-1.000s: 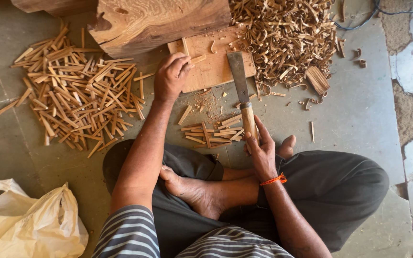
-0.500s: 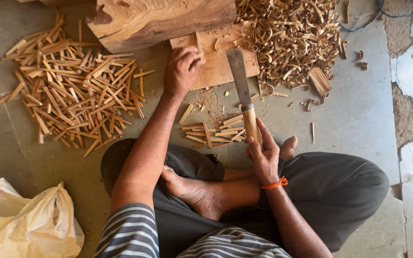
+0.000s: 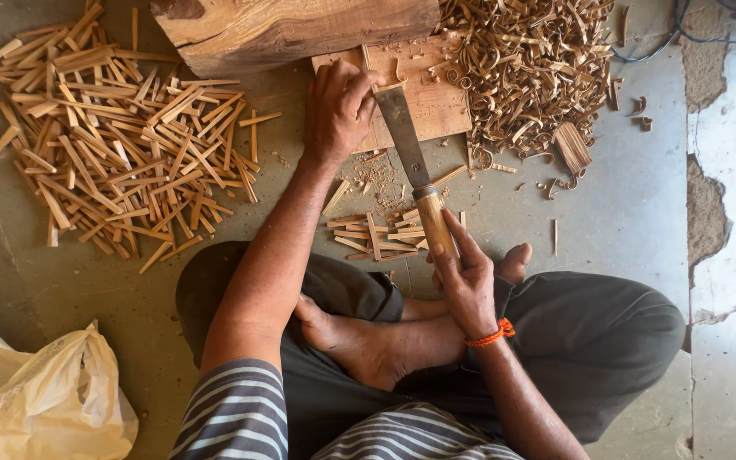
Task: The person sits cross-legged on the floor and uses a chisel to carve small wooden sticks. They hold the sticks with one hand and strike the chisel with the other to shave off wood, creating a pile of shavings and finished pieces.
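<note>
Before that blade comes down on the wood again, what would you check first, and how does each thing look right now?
1. Right hand has a firm grip on the wooden handle: ok.
2. Blade tip rests on the flat board: ok.
3. Left hand clear of the blade edge: not ok, its fingers sit right beside the tip.
4. Piece being cut held steady: cannot tell, hidden under the left hand.
5. Bare foot away from the blade: ok.
</note>
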